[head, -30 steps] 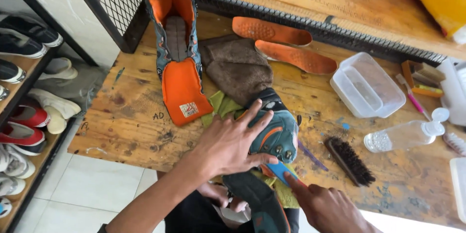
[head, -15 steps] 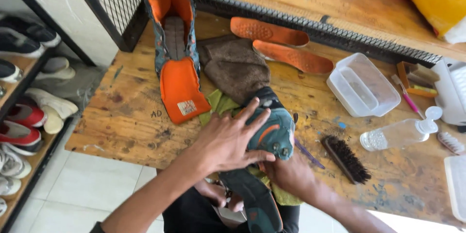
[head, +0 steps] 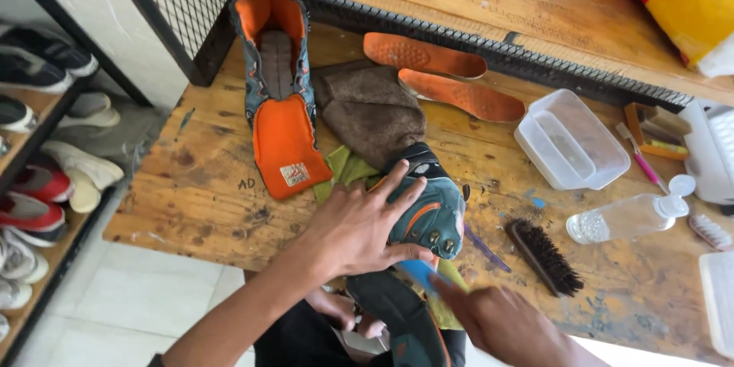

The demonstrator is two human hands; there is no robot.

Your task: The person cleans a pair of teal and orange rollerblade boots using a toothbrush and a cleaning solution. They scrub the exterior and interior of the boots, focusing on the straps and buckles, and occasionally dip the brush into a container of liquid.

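Left hand (head: 359, 229) on teal shoe (head: 428, 206); table edge (head: 183, 241) near.

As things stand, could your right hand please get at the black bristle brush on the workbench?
Probably yes. The right hand holds a small blue tool against the teal shoe, and the black bristle brush lies just beside it on bare wood with nothing between; the hand would need freeing first.

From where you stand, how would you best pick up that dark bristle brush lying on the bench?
Probably by the wooden back of the brush, fingers across its narrow width, coming from above. It lies flat and apart from the clear bottle, so both long sides look open.
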